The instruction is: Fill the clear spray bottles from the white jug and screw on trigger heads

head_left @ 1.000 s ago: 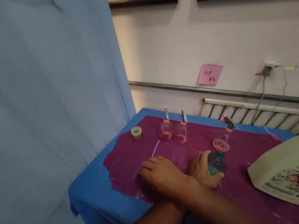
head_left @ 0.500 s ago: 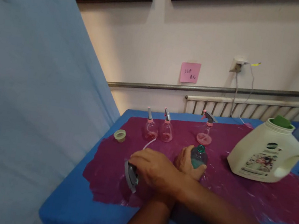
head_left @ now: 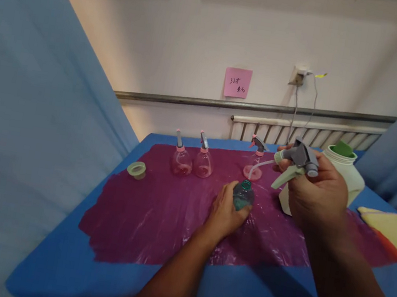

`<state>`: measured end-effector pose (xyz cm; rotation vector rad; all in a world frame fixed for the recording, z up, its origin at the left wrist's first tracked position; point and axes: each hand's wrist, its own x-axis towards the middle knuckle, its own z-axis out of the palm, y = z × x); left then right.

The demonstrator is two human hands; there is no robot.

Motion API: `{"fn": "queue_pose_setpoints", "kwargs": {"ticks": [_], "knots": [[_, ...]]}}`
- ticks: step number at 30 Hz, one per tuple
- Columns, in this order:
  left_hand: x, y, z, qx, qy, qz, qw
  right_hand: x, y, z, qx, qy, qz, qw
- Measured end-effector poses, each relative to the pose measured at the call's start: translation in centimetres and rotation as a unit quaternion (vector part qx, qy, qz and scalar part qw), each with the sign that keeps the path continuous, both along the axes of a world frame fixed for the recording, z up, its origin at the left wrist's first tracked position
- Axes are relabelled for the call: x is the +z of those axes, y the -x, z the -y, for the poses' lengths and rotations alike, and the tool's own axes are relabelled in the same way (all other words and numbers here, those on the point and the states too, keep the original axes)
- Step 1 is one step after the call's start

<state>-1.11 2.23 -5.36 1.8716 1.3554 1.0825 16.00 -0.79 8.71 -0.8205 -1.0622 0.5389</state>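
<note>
My left hand (head_left: 224,213) is wrapped round a small clear bottle with a green neck (head_left: 242,195), which stands open-topped on the purple plastic sheet (head_left: 157,217). My right hand (head_left: 315,192) is raised above the table and grips a grey spray trigger head (head_left: 296,161); its thin dip tube (head_left: 261,166) hangs out to the left, above and to the right of the bottle. Three small pinkish spray bottles stand in a row at the back: two close together (head_left: 181,158) (head_left: 203,160) and one further right (head_left: 254,162).
A large white jug with a green cap (head_left: 342,166) stands behind my right hand. A pale green cap (head_left: 137,169) lies at the sheet's left edge. A yellow cloth (head_left: 392,232) lies at the right. Blue cloth (head_left: 62,267) covers the table; blue drapes hang on both sides.
My right hand picked the spray head up from the sheet at the left, uncrossed from over my left arm and lifted it to the right. The left hand stayed on the bottle.
</note>
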Motion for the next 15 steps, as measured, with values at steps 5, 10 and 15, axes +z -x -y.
{"fn": "queue_pose_setpoints", "kwargs": {"ticks": [5, 10, 15], "knots": [[0.0, 0.0, 0.0, -0.012, 0.001, 0.001, 1.000, -2.3, 0.0, -0.6, 0.027, 0.054, 0.019, 0.998], [-0.1, 0.0, 0.0, -0.015, -0.002, 0.009, 1.000, -6.0, -0.5, -2.9, 0.104, 0.136, 0.072, 0.983], [0.3, -0.3, 0.1, -0.011, -0.005, -0.001, 1.000, -9.3, -1.1, -4.7, 0.122, 0.165, 0.134, 0.970]]}}
